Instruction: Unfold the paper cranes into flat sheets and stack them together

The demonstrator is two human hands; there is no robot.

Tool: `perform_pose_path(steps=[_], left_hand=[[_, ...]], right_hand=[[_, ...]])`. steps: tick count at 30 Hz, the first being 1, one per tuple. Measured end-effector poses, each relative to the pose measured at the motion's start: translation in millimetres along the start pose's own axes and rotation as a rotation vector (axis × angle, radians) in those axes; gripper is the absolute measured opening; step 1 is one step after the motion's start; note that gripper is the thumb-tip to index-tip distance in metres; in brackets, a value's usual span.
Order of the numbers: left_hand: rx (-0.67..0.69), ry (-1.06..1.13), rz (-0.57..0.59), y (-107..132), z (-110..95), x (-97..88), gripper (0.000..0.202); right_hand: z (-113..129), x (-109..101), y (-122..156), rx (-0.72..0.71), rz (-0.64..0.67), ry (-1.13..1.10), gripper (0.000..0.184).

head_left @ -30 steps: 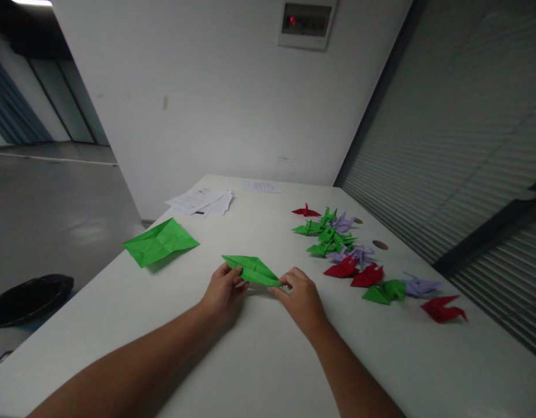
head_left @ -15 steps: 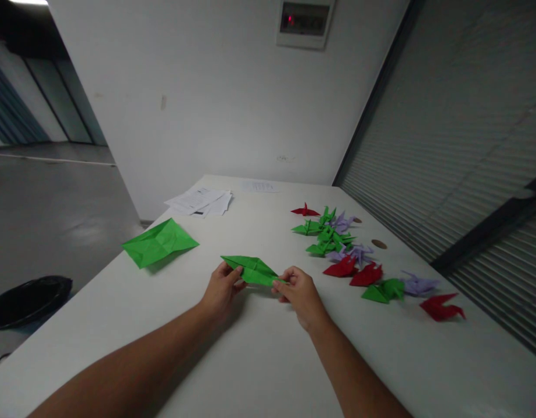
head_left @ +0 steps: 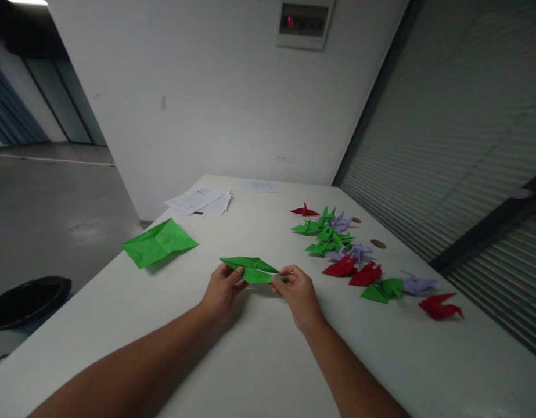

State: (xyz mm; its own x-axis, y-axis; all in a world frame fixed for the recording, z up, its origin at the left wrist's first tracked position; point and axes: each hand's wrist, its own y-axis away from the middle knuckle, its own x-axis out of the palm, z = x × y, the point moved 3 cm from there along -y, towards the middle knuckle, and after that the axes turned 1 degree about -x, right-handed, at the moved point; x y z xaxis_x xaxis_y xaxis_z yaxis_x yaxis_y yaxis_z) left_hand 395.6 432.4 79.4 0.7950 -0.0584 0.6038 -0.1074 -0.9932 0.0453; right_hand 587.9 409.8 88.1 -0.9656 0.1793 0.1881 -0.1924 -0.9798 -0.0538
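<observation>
Between my hands, just above the white table [head_left: 250, 348], is a long diamond-shaped piece of folded green origami paper [head_left: 255, 276]. My left hand [head_left: 222, 288] pinches its left end, thumb on top. On the right end, my right hand [head_left: 296, 290] has its thumb and fingers closed on the lower part. A narrow gap shows between the upper and lower layers toward the right. My fingertips under the paper are partly hidden.
A creased green paper sheet [head_left: 161, 241] lies at the left edge. Several green, red and purple paper cranes [head_left: 331, 241] spread along the right side. Printed papers [head_left: 200, 200] rest at the back left. A black-lined bin [head_left: 28, 302] stands on the floor at left.
The right side of the folded paper has parted into two layers, with a slit between them. My right hand has shifted slightly; both hands keep their hold.
</observation>
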Motion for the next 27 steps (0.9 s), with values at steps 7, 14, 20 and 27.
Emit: perform_pose_path(steps=[7, 14, 20, 27], left_hand=[[-0.002, 0.007, -0.005, -1.0, 0.4, -2.3, 0.03], [-0.003, 0.014, -0.029, -1.1, 0.8, -3.3, 0.03], [-0.031, 0.036, -0.066, -2.6, -0.2, -3.8, 0.028], [-0.05, 0.043, -0.107, -2.3, -1.5, -3.1, 0.029]], right_hand=[[1.3, -4.1, -1.4, 0.039, -0.076, -0.1, 0.053], [1.8, -4.9, -1.2, 0.048, -0.103, -0.1, 0.049], [7.5, -2.6, 0.3, 0.034, 0.004, -0.04, 0.045], [7.6, -6.0, -0.9, -0.039, 0.096, 0.061, 0.029]])
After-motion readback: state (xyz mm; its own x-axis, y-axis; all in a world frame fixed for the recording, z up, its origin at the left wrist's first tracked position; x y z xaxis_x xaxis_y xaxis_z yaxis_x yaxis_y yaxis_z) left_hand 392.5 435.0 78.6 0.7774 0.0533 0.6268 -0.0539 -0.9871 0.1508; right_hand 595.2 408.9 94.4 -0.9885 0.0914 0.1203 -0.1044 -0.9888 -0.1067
